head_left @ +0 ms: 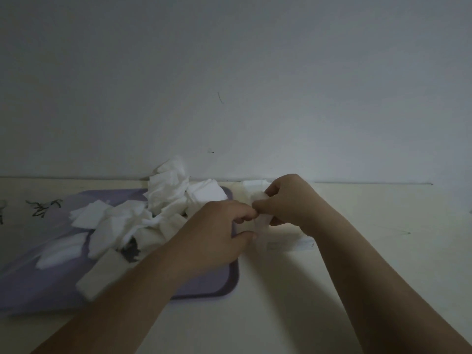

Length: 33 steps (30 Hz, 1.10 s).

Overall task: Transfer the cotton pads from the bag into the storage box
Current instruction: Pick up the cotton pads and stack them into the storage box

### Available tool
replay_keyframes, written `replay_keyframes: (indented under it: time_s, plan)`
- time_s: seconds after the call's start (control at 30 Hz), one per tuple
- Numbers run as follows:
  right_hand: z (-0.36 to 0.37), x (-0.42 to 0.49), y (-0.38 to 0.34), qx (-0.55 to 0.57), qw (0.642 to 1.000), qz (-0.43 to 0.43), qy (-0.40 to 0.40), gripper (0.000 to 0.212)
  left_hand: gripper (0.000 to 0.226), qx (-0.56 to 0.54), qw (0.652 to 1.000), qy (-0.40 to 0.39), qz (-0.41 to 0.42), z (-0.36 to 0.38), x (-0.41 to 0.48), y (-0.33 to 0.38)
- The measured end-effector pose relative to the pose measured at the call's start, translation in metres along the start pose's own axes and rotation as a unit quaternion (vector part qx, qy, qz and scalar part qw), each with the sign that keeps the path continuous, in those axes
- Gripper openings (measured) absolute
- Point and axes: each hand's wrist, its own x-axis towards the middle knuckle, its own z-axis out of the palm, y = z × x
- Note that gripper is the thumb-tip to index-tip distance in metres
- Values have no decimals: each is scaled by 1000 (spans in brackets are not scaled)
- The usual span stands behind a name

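Several white square cotton pads (132, 221) lie in a loose heap on a lilac tray (222, 284). A clear plastic bag (283, 241) lies on the table just right of the tray, beneath my hands. My right hand (288, 200) is closed on a white cotton pad (259, 196) over the bag. My left hand (219, 233) pinches the bag's edge next to it, fingertips touching the right hand. The bag's contents are hard to make out. I see no storage box in this view.
A pale table (281, 315) runs to a plain white wall (229, 72) at the back. Dark scribbles (43, 206) mark the table's far left. A compact white block of pads (102, 272) lies on the tray near my left forearm.
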Motion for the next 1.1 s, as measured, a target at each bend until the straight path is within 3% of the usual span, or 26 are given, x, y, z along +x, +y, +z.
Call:
replay_keyframes:
  time_s: [0.07, 0.23, 0.3, 0.43, 0.63, 0.83, 0.9, 0.97, 1.1]
  plan:
    - [-2, 0, 0, 22, 1000, 4, -9, 26, 32, -17, 1000, 8, -21, 0, -1, -2]
    - [2, -2, -1, -131, 988, -46, 69, 12, 38, -19, 999, 0, -46, 1, -2, -4]
    - [4, -2, 0, -101, 992, -47, 60, 11, 37, -13, 999, 5, -43, 1, -2, -3]
    - [-2, -2, 5, 15, 999, 6, -31, 24, 34, -6, 999, 5, -33, -1, -3, -2]
    - [-4, -3, 6, -13, 1000, 9, -24, 30, 31, 12, 999, 6, -43, 0, -2, -5]
    - [2, -5, 0, -52, 998, -17, -22, 38, 42, 16, 999, -17, -49, -2, 0, -4]
    - [0, -4, -1, -76, 997, -14, -22, 44, 30, 3, 999, -16, -46, -11, -1, -1]
    - [-5, -5, -3, -118, 993, -22, -10, 47, 18, -7, 999, 13, -39, -26, 0, -1]
    - [-11, -9, -9, -178, 981, -66, 37, 51, 14, 35, 993, 97, -52, -64, -1, -8]
